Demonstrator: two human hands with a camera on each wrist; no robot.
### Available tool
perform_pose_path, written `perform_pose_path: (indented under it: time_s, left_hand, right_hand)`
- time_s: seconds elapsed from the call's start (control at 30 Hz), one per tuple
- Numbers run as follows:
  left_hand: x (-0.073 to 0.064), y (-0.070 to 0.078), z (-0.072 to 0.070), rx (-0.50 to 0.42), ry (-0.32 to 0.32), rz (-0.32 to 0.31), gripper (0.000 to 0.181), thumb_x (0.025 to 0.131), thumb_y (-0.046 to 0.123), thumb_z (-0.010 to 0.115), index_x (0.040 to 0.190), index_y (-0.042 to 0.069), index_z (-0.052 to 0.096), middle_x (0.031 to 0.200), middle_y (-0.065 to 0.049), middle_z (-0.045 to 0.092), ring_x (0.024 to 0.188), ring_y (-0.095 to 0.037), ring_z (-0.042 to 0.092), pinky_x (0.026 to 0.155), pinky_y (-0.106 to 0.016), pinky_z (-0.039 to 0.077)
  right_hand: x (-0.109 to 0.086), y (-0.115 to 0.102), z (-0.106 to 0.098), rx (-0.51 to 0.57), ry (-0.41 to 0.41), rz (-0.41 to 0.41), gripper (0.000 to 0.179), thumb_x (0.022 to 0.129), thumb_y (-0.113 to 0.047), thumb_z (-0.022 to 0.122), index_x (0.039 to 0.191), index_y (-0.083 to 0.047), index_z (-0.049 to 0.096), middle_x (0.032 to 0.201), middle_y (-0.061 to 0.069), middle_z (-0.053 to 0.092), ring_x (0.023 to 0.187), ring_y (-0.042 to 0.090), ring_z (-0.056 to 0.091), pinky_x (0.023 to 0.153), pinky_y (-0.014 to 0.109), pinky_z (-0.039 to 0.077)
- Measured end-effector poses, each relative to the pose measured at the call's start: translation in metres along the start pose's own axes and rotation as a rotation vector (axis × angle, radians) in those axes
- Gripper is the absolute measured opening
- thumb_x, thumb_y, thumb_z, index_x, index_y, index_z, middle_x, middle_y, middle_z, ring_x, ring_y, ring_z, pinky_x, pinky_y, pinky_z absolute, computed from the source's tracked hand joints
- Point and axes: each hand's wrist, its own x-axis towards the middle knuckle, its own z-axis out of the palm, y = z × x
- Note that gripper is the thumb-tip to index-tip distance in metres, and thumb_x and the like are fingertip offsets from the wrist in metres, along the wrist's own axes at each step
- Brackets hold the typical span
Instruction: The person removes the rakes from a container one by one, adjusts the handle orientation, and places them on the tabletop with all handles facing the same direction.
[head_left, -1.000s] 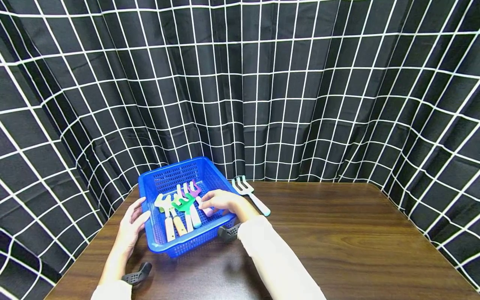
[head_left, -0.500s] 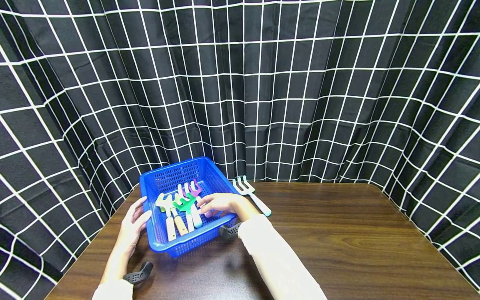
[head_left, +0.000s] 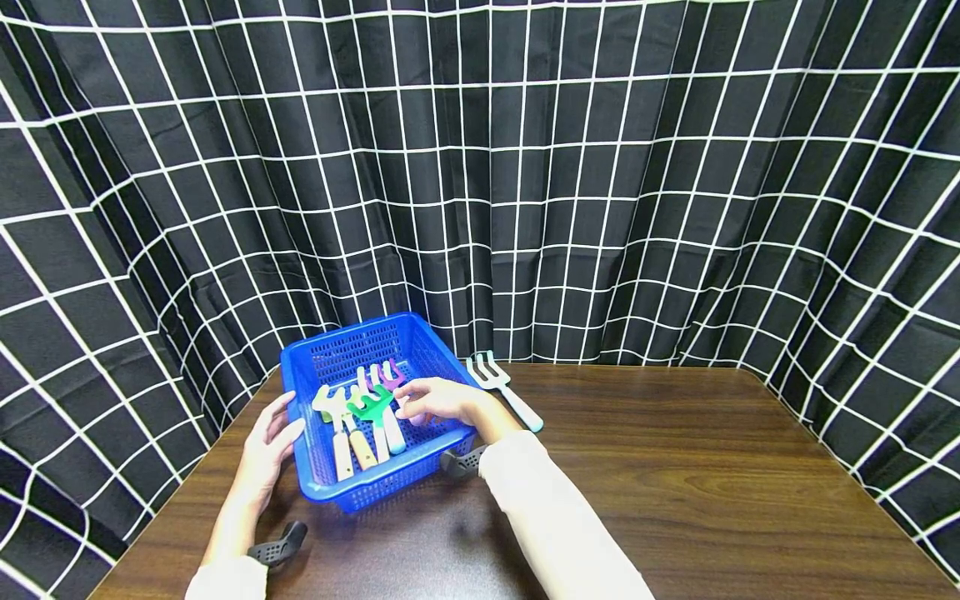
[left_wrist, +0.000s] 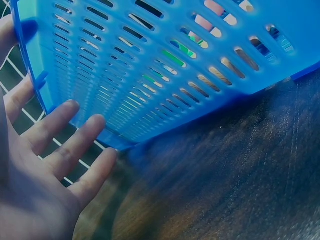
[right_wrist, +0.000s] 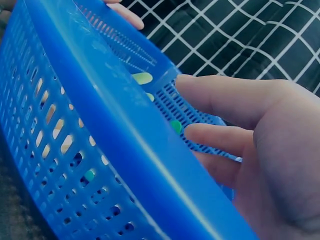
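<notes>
1. Blue basket (head_left: 378, 473): one, standing on the one brown table (head_left: 675, 475), towards its left side.
2. Garden forks: at least five handles show inside the basket, two of them wood-toned (head_left: 362, 450); the heads overlap (so an exact count of forks cannot be told). One green head (head_left: 372, 406) and one purple head (head_left: 392, 379) stand out by colour.
3. Lone fork (head_left: 504, 390): one, on the table just beside the basket's right side, white with pale blue tips and handle end.
4. Left hand (head_left: 266, 437): one, thumb and forefinger touching the basket's left rim, the other three fingers spread apart.
5. Right hand (head_left: 442, 400): one, reaching over the front right rim above a pink handle (head_left: 415, 417), thumb and fingers bent and apart; whether a fingertip touches the handle, I cannot tell.
6. Black wrist devices (head_left: 277, 546): two, one per wrist, below two white sleeves (head_left: 555, 517).
7. Curtain (head_left: 577, 217): black, white-gridded, behind the table.
</notes>
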Motion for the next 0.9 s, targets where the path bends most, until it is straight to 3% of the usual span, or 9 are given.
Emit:
perform_pose_path:
  time_s: [0.13, 0.27, 0.4, 0.63, 0.9]
  left_hand:
    - [0.0, 0.0014, 0.0005, -0.017, -0.005, 0.001, 0.051, 0.1, 0.008, 0.054, 0.145, -0.002, 0.032, 0.117, 0.005, 0.06, 0.101, -0.008, 0.062, 0.078, -0.021, 0.051]
    - [0.0, 0.0021, 0.0006, -0.02, 0.001, -0.007, 0.052, 0.099, 0.008, 0.055, 0.145, -0.002, 0.033, 0.117, 0.005, 0.06, 0.1, -0.008, 0.063, 0.078, -0.021, 0.051]
    - [0.0002, 0.0015, 0.0003, -0.008, 0.009, -0.017, 0.052, 0.1, 0.01, 0.055, 0.146, 0.0, 0.033, 0.116, 0.007, 0.06, 0.1, -0.008, 0.063, 0.078, -0.02, 0.051]
    - [0.0006, 0.0012, -0.0009, -0.002, 0.01, -0.02, 0.052, 0.1, 0.01, 0.055, 0.146, 0.0, 0.033, 0.116, 0.006, 0.059, 0.097, -0.003, 0.061, 0.078, -0.019, 0.05]
    - [0.0004, 0.0013, -0.0003, 0.012, 0.004, -0.02, 0.053, 0.1, 0.011, 0.055, 0.146, 0.0, 0.033, 0.116, 0.007, 0.058, 0.099, -0.004, 0.061, 0.079, -0.019, 0.05]
  right_hand:
    - [-0.0008, -0.0005, -0.0012, -0.066, 0.085, -0.098, 0.046, 0.086, -0.014, 0.072, 0.129, -0.003, 0.059, 0.116, 0.014, 0.064, 0.108, 0.029, 0.06, 0.095, 0.039, 0.045]
    - [-0.0021, -0.0019, -0.0021, -0.146, 0.198, -0.177, 0.046, 0.083, -0.013, 0.075, 0.126, -0.002, 0.061, 0.109, 0.013, 0.066, 0.105, 0.024, 0.058, 0.091, 0.03, 0.042]
    - [-0.0031, -0.0021, -0.0025, -0.076, 0.278, -0.22, 0.042, 0.08, -0.003, 0.074, 0.121, 0.0, 0.063, 0.102, 0.016, 0.065, 0.094, 0.02, 0.058, 0.084, 0.028, 0.043]
    - [-0.0072, -0.0075, -0.0031, 0.057, 0.348, -0.318, 0.036, 0.08, 0.012, 0.062, 0.115, 0.009, 0.061, 0.1, 0.03, 0.062, 0.086, 0.026, 0.063, 0.069, 0.02, 0.042]
    - [-0.0037, -0.0008, -0.0028, 0.019, 0.408, -0.348, 0.05, 0.075, 0.015, 0.061, 0.124, 0.002, 0.06, 0.09, 0.02, 0.063, 0.084, 0.023, 0.063, 0.073, 0.024, 0.043]
